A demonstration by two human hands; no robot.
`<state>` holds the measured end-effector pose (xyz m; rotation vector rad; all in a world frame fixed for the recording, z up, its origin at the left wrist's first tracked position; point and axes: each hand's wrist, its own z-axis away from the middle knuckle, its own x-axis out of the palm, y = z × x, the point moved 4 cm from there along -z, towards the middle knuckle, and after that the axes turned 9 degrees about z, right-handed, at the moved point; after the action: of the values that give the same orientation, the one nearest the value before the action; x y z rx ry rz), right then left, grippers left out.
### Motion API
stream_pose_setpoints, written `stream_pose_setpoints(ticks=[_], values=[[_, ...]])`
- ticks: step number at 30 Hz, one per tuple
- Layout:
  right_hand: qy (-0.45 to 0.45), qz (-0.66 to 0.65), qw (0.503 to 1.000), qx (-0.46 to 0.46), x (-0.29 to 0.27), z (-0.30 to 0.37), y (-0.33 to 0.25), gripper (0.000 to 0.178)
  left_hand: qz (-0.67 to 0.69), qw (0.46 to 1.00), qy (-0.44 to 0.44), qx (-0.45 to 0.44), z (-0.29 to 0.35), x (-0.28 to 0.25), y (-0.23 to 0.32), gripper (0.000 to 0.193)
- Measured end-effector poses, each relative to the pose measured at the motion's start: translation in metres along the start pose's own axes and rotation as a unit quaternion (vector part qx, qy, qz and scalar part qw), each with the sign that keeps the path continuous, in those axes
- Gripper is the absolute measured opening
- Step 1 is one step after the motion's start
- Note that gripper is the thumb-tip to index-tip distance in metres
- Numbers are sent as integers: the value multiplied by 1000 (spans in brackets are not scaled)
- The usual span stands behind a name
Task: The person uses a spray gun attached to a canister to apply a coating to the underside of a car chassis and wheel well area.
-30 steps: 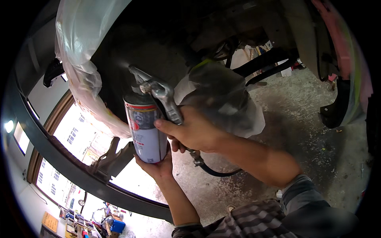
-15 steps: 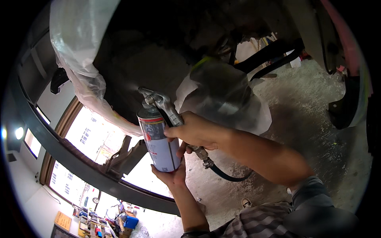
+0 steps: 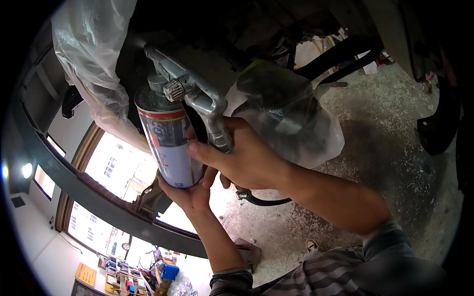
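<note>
My right hand point(image 3: 247, 155) is wrapped round the metal handle of a spray gun point(image 3: 200, 96), thumb along its side. Screwed beneath the gun's head is a white and grey can point(image 3: 173, 160) with a red band near its top. My left hand point(image 3: 190, 195) cups the can's base from below, fingers closed about it. The can leans with its top to the left. A dark air hose point(image 3: 269, 202) runs from a metal coupling under the gun's handle. The nozzle points up and left into a dark cavity, and faint mist shows at its tip.
Translucent plastic sheeting point(image 3: 89, 64) hangs at the left, and more plastic point(image 3: 301, 128) drapes a rounded part at centre right. A dark curved beam point(image 3: 118, 212) crosses the lower left. Speckled concrete floor point(image 3: 355, 163) lies below; assorted clutter and a blue box point(image 3: 169, 271) stand lower left.
The gun and can have moved up and left, and look larger now. Both hands have moved with them, still holding on. The hose shows less of its length.
</note>
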<state>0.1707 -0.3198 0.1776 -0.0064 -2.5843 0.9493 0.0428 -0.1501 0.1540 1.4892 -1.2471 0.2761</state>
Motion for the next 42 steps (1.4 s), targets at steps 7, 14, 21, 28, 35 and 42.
stream_pose_setpoints(ticks=[7, 14, 21, 28, 35, 42], values=[[-18, 131, 990, 52, -4, -8, 0, 30, 36, 998, -15, -41, 17, -13, -14, 62], [-84, 102, 967, 219, -4, -11, 32, 29, 98, 988, 114, -39, 43, -47, -40, 59], [-82, 199, 967, 137, 6, -8, 22, 32, 73, 995, 58, -39, 14, -28, -16, 58], [26, 110, 993, -20, 14, 14, -9, 36, 21, 996, -35, -82, -9, 17, -4, 66], [32, 168, 982, 84, -2, 4, -6, 33, 79, 993, 21, -88, 12, -12, -21, 65], [-140, 107, 939, 296, -5, 27, 60, 41, 142, 970, 161, -114, 68, -117, -35, 66]])
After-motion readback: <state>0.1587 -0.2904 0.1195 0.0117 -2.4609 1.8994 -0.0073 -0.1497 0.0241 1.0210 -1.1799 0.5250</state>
